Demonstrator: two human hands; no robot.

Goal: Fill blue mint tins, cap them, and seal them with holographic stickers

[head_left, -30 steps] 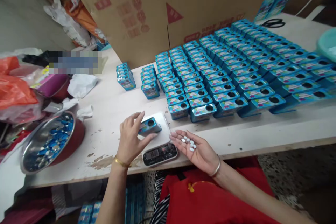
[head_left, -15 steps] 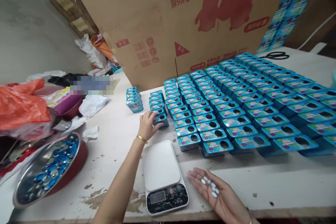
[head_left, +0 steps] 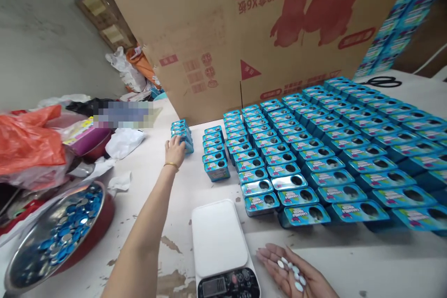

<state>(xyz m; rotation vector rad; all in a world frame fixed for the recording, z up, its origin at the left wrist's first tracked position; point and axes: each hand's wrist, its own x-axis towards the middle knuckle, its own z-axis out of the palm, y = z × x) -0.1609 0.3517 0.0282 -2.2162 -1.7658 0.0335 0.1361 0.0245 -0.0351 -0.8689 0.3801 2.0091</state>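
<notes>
My left hand (head_left: 175,149) reaches far across the white table (head_left: 153,181) and grips a blue tin (head_left: 187,144) at the front of a short row of tins at the left. My right hand (head_left: 295,275) rests palm up at the table's near edge, cupping several white tablets (head_left: 292,271). Between my arms sits a white kitchen scale (head_left: 218,237) with nothing on its platform. To the right, many blue tins (head_left: 314,149) with round holes in their lids stand in rows.
A metal bowl (head_left: 52,237) of blue round caps sits at the near left. Orange and white plastic bags (head_left: 31,139) pile up at the left. A large cardboard box (head_left: 244,32) stands behind the tins. Black scissors (head_left: 384,81) lie at the far right.
My left hand carried a tin off the scale, set it at the front of a row, then moved left to the short row. The view tilted forward.
</notes>
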